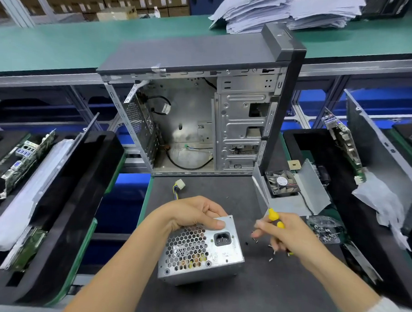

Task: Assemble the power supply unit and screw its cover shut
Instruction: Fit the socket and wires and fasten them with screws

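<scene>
Fingers of the left hand (193, 213) curl over the power supply box (202, 250), just in front of the open computer case (194, 122). Right of the box, the right hand (289, 232) grips a yellow screwdriver (273, 216) above loose screws (271, 253). Wires (188, 164) lie inside the case.

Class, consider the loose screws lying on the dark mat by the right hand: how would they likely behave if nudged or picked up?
The loose screws are tiny and scattered, so they would probably roll or skid on the mat if nudged. Pinching one may be fiddly, since the right hand already holds a yellow-handled screwdriver.
</scene>
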`<state>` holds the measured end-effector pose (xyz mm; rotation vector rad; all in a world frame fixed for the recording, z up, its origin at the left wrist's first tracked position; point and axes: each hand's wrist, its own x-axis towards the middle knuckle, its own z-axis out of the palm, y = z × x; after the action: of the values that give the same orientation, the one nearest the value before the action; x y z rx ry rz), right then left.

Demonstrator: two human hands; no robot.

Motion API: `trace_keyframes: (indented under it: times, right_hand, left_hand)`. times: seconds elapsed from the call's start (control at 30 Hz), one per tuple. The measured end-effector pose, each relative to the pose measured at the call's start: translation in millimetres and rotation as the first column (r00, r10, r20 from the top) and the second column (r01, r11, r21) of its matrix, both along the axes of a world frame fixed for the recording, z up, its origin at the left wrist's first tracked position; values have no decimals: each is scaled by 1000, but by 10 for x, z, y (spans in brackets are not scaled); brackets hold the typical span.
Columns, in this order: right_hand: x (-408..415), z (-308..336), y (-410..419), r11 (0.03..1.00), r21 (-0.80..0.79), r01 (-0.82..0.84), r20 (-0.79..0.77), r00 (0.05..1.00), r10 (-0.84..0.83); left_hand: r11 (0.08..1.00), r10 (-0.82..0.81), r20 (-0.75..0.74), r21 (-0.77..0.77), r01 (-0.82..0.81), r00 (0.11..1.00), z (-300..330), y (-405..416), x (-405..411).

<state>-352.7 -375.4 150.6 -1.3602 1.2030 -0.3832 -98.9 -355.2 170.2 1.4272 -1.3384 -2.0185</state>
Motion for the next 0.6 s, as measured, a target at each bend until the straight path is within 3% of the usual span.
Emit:
trace_keyframes:
  times: [0.07,0.2,0.43,0.6]
  right_hand:
    - [-212,-125,-76,992,-126,15,-118,993,-30]
    - [-498,-443,-16,942,-308,-133,-395,918,0]
    - [-519,-698,64,928,-343,-146,-450,893,-26]
    - [-458,-721,5,891,-343,-298,-564,824,59]
  left_hand:
    - [1000,2,-18,15,-1,1000,-1,-13,8]
    - [998,-5,-43,55,7,999,-6,-50,24]
    - [992,-20,-65,124,28,998,-20,-76,41]
    - [989,-6,-78,148,18,997,-16,-81,48]
